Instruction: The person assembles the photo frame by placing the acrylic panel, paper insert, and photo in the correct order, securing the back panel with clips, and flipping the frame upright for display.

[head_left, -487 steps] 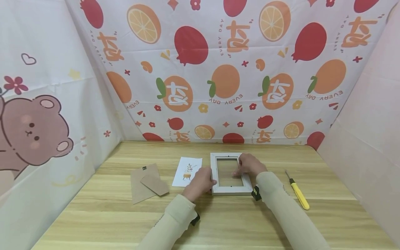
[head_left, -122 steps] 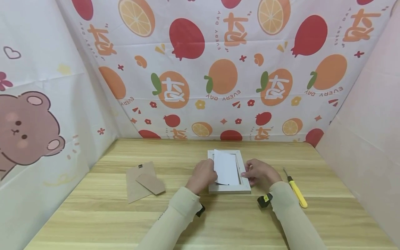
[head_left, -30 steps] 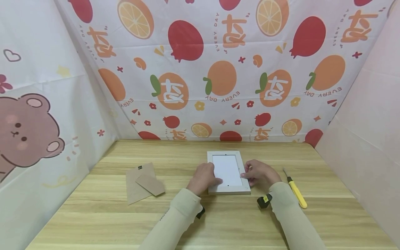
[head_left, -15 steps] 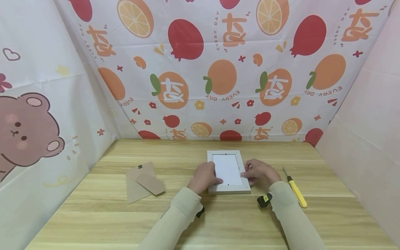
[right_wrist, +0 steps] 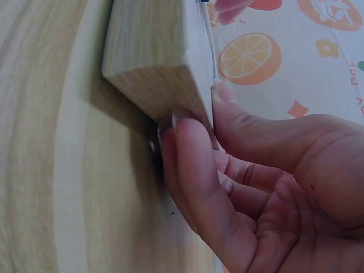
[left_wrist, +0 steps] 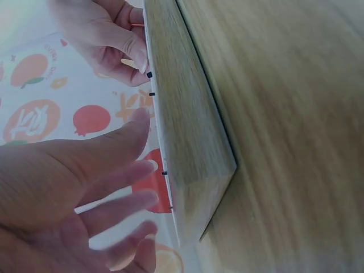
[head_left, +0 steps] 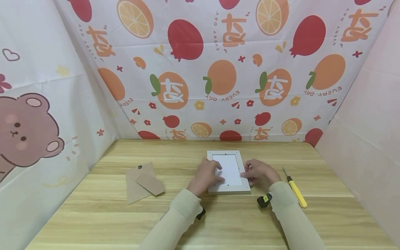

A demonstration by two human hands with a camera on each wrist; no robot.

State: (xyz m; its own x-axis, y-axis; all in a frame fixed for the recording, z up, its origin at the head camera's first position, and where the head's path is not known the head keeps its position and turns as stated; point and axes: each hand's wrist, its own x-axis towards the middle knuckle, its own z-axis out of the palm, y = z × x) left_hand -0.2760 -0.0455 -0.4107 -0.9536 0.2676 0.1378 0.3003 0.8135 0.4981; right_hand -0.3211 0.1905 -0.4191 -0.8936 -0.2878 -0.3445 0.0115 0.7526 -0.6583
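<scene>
A picture frame (head_left: 229, 189) lies back side up on the table, with a white sheet (head_left: 227, 169) flat in its opening. My left hand (head_left: 205, 176) hovers at the frame's left side, thumb and index finger spread over the sheet. In the left wrist view, that hand (left_wrist: 85, 176) has its fingers apart and holds nothing. My right hand (head_left: 260, 172) pinches the frame's right edge, thumb on top and fingertips against the side. The right wrist view shows those fingers (right_wrist: 193, 159) on the wooden side of the frame (right_wrist: 153, 51).
Left of the frame lies a brown backing board (head_left: 134, 180) with its stand flap (head_left: 150, 184) folded out. A yellow-handled screwdriver (head_left: 297, 192) lies to the right, beside my right forearm. Patterned cloth (head_left: 223, 69) hangs behind the table (head_left: 231, 222).
Earlier the printed sheet lay left of the frame; my left hand then laid it into the opening, plain side up. Just now the left fingers have spread. The right hand stays put.
</scene>
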